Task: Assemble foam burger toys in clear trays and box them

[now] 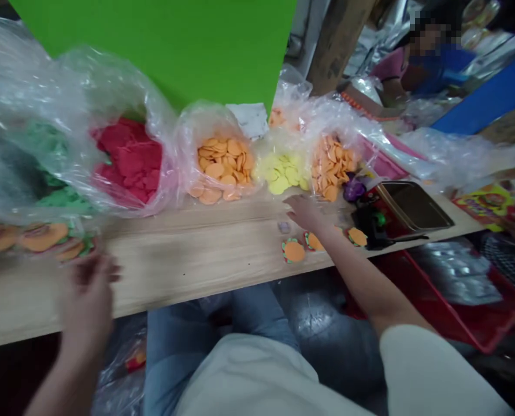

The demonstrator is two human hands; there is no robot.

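The burger (pixel 70 249) I watch lies at the tabletop's (pixel 188 260) left end, by the fingertips of my left hand (pixel 90 277), too blurred for me to tell whether they grip it, so a hasty pull could drag its neighbours along. My right hand (pixel 304 214), fingers loosely spread and apparently empty, is beyond four burgers (pixel 293 251) near the front edge, where my low forearm might knock some off. Around me, plastic bags (pixel 169 173) crowd the back edge, and a tray (pixel 413 205) limits sideways room toward the right end.
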